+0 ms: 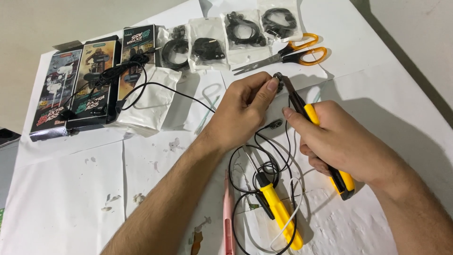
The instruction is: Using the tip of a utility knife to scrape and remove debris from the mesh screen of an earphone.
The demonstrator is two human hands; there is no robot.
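Observation:
My left hand [243, 108] pinches a small black earbud [277, 79] between thumb and fingers above the white table. My right hand [339, 139] grips yellow-handled pliers [343, 179], whose dark jaws [288, 87] close on that earbud. The earphone's black cable [271, 165] hangs down from the earbud and coils on the table below my hands. A second earbud [275, 124] dangles between my two hands.
A yellow-handled tool [276, 208] and a pink tool [228, 222] lie near the front edge. Orange-handled scissors [288, 54] lie at the back. Several clear bags with black earphones [207, 47] and dark earphone boxes [75, 89] line the far left. White paper [71, 189] covers the table.

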